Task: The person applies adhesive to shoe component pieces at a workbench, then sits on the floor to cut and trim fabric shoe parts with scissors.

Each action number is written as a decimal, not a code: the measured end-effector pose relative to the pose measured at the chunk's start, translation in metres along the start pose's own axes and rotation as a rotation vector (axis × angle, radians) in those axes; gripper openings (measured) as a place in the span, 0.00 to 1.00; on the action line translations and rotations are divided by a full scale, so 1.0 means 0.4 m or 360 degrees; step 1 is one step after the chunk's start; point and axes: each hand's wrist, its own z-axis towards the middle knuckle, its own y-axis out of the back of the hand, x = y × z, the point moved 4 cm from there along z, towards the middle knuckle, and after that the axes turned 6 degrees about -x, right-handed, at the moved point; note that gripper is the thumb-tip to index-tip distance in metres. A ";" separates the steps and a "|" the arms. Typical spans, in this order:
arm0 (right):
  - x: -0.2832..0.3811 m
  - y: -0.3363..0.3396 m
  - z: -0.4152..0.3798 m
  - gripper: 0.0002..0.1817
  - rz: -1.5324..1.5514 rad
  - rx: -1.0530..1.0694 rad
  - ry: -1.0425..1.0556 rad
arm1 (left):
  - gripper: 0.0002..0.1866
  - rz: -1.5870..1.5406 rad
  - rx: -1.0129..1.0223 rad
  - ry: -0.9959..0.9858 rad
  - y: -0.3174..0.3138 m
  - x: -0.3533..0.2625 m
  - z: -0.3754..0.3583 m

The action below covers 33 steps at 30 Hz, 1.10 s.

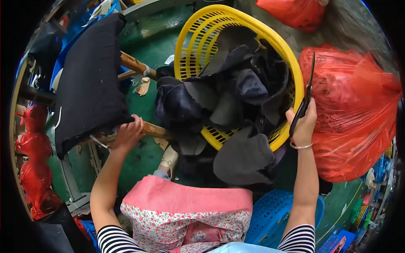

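My left hand (128,134) is closed on the near edge of a wooden stool, whose black padded seat (90,80) is tipped on its side with the legs pointing right. In my right hand (304,126) is a pair of black-handled scissors (309,87), blades pointing up and away. That hand is just beside the rim of a yellow plastic basket (298,76). Dark grey and black fabric pieces (230,90) fill the basket and spill over its left and front sides. One flat grey piece (244,158) hangs over the front rim.
A large red plastic bag (350,114) bulges to the right of the basket, with another red bag (295,12) behind. A blue basket (268,215) stands by my right arm. Tied red bags (36,164) line the left. Scraps (143,87) lie on the green floor (145,103).
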 end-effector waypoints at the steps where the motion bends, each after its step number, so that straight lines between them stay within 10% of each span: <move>1: 0.002 0.006 0.018 0.17 -0.0073 -0.0022 0.0132 | 0.33 -0.0072 0.0005 0.0021 0.003 0.008 -0.012; 10: -0.338 -0.005 0.065 0.16 -0.0955 -0.0295 0.0618 | 0.30 -0.0302 0.0107 0.0174 0.021 0.028 -0.019; 16: -0.282 0.193 -0.437 0.11 -0.0896 0.0490 -0.0441 | 0.32 -0.1708 0.0346 0.0152 0.095 -0.254 0.083; 23: -0.176 0.357 -0.915 0.11 -0.1667 0.1321 -0.1151 | 0.53 -0.1833 0.0781 -0.0456 0.136 -0.604 0.289; 33: -0.362 0.766 -1.190 0.12 -0.2094 0.0886 -0.1485 | 0.53 -0.1408 0.1422 -0.1000 0.099 -0.808 0.342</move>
